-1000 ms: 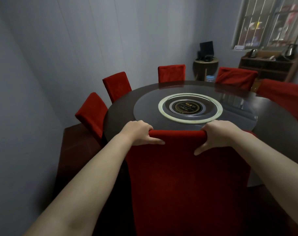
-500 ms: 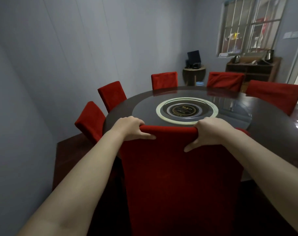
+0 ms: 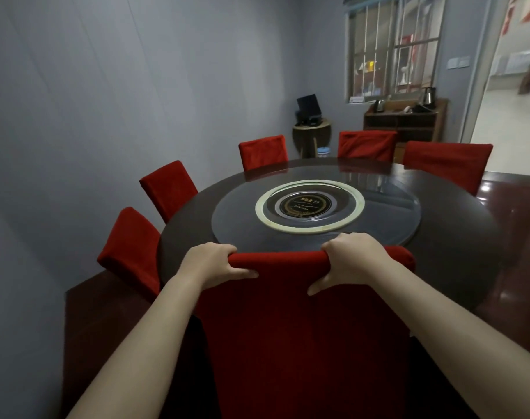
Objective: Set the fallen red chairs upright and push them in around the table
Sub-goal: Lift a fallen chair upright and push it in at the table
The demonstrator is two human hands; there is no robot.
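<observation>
While both bare arms reach forward from the bottom of the view, the left hand and the right hand each grip the top edge of the nearest red chair, with fingers curled over the far side of the backrest and thumbs lying along its near face. That chair stands upright, its back facing the person, and its top edge overlaps the near rim of the round dark table; whether the seat is fully under the tabletop cannot be told, since the backrest hides it. A round glass turntable sits in the middle of the table, with a pale ring and a dark disc at its centre. 5 more red chairs stand upright around the far side, all close against the table's edge: the left chair nearest the person, the second chair just beyond it, the third chair at the back, then the fourth chair and the fifth chair on the right. Behind them, in the corner, a small round stand carries a dark monitor. To its right a wooden sideboard stands under a barred window, with a kettle on top. An open doorway shows at the far right.
</observation>
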